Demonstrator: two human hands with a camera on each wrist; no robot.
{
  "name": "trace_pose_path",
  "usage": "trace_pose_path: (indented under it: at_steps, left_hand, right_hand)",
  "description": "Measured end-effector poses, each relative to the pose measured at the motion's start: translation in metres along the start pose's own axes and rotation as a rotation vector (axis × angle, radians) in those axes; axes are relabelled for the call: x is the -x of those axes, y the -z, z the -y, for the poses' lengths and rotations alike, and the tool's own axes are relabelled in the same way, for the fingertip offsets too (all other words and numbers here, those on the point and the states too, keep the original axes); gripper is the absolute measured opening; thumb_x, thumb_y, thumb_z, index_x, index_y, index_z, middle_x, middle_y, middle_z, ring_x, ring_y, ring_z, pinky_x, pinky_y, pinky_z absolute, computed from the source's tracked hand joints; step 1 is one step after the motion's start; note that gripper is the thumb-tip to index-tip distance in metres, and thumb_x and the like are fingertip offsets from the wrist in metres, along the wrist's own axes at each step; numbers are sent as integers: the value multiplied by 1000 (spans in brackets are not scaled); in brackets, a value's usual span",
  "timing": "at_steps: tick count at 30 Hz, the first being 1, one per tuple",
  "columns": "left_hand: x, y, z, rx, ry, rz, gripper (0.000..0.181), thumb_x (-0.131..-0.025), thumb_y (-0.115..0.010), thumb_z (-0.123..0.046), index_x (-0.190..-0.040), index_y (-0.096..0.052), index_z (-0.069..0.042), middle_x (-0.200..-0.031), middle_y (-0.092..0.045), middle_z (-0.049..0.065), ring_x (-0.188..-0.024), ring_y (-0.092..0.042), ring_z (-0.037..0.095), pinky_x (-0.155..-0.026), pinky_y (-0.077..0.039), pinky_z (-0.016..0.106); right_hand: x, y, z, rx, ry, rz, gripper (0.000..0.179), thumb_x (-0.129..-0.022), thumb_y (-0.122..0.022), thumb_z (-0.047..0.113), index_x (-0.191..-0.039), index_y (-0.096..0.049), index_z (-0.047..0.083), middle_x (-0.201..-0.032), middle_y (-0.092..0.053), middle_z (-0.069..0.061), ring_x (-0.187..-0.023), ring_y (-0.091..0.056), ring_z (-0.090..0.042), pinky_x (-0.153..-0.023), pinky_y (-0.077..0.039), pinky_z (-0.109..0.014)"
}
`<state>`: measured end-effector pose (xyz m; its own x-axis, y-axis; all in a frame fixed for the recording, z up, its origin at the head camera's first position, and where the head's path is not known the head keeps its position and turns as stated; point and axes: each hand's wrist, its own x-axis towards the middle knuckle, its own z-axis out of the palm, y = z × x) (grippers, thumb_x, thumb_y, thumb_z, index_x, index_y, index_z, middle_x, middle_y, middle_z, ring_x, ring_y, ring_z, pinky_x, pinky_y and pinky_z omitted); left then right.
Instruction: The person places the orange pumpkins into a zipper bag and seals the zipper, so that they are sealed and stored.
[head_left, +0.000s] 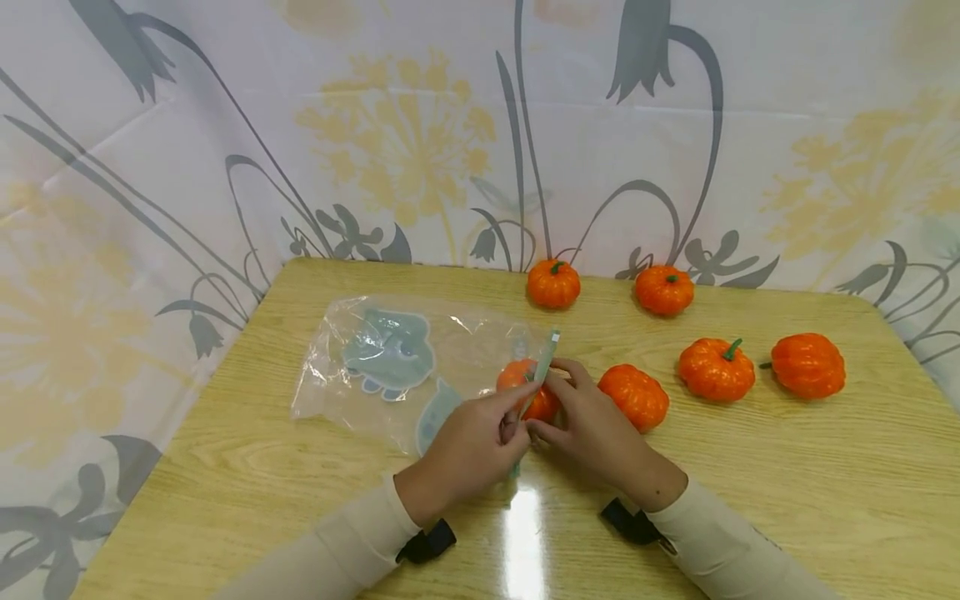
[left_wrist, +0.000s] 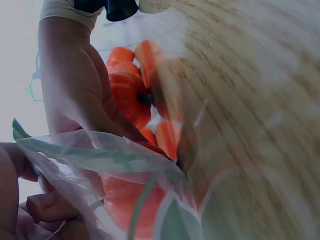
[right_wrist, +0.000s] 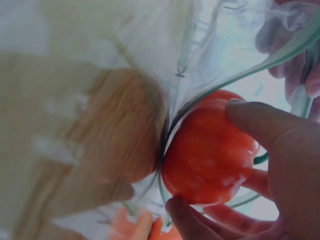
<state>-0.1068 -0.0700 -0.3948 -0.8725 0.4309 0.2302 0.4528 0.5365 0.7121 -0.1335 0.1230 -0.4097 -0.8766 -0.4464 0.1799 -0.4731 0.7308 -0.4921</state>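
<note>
A clear plastic zip bag [head_left: 386,350] with pale green cartoon prints lies flat on the table, its green-edged mouth raised toward the right. My left hand [head_left: 474,446] pinches the bag at that green edge [right_wrist: 280,57]. At the mouth, my right hand [head_left: 600,433] grips a small orange pumpkin [right_wrist: 210,155], thumb on one side and fingers on the other. Part of this pumpkin shows through the plastic in the head view. In the left wrist view, the bag's film covers the pumpkin [left_wrist: 132,200] held there.
Just right of my right hand sits another pumpkin [head_left: 636,398]. Two more, a left one [head_left: 553,285] and a right one [head_left: 664,291], stand along the back edge. Farther right are a pumpkin with a green stem [head_left: 716,371] and one on its side [head_left: 807,367]. A flowered cloth [head_left: 420,150] hangs behind the wooden table [head_left: 285,500].
</note>
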Motion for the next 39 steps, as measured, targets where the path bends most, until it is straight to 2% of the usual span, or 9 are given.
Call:
trace_pose_path:
  at_steps: [2, 6, 9, 12, 14, 16, 22, 29, 39]
  left_hand:
    - [1, -1, 0, -35, -13, 2, 50, -88, -59, -8, -138, -60, -8, -63, -40, -10, -52, -31, -1, -49, -26, 15]
    - [4, -3, 0, -132, -67, 8, 51, -88, -62, -10, -139, -58, -8, -63, -41, -11, -52, -30, -2, -49, -24, 13]
    - [5, -3, 1, -214, -107, 26, 55, -88, -64, -13, -142, -55, -7, -67, -49, -7, -51, -32, -1, -47, -25, 12]
    - [9, -3, 1, -295, -116, 61, 63, -88, -65, -20, -147, -48, -8, -92, -68, -1, -55, -43, 2, -46, -31, 13]
    - [12, -3, 0, -342, -107, 81, 68, -89, -65, -23, -151, -42, -9, -108, -70, 3, -60, -51, 6, -47, -36, 15]
    - [15, -2, -1, -385, -91, 94, 73, -88, -66, -26, -154, -37, -10, -114, -70, 3, -65, -56, 8, -48, -38, 17]
    - [23, -1, -5, -481, -71, 85, 75, -86, -68, -30, -151, -36, -12, -75, -63, -5, -52, -47, 4, -42, -32, 19]
    - [23, -2, -4, -468, -84, 58, 69, -87, -67, -23, -150, -39, -14, -58, -43, -10, -46, -34, 4, -39, -25, 19]
    - [22, -3, -3, -344, -28, 143, 70, -93, -62, -22, -155, -32, -18, -60, -41, -10, -49, -39, 5, -41, -30, 22]
  right_hand:
    - [0, 0, 0, -24, -15, 4, 54, -85, -80, 28, -132, -59, 12, -141, -47, -18, -81, -61, -18, -73, -55, -30]
    - [0, 0, -2, -46, -17, -7, 55, -86, -79, 26, -134, -58, 11, -141, -49, -16, -85, -61, -18, -74, -55, -30]
    - [-1, 0, -4, -63, -17, -11, 63, -87, -79, 25, -142, -53, 11, -145, -49, -14, -93, -61, -20, -78, -55, -30]
    - [-2, -1, -6, -89, -35, 2, 70, -87, -79, 25, -147, -47, 12, -145, -50, -13, -95, -61, -19, -79, -56, -29]
    - [-3, -2, -7, -105, -46, 9, 72, -86, -79, 25, -149, -44, 12, -143, -52, -12, -98, -63, -18, -82, -57, -31]
    - [-4, -2, -8, -118, -55, 11, 74, -86, -79, 24, -149, -43, 12, -141, -54, -12, -100, -63, -18, -84, -58, -32]
    - [-4, 0, -8, -116, -58, -3, 72, -85, -81, 21, -147, -46, 8, -140, -51, -16, -98, -64, -20, -82, -58, -32]
    - [-6, 1, -9, -149, -95, 13, 71, -86, -79, 18, -148, -45, 7, -139, -49, -18, -97, -66, -20, -80, -59, -29]
    - [-8, 0, -13, -289, -129, 12, 65, -86, -76, 4, -142, -43, 1, -128, -58, -21, -100, -71, -28, -81, -60, -34]
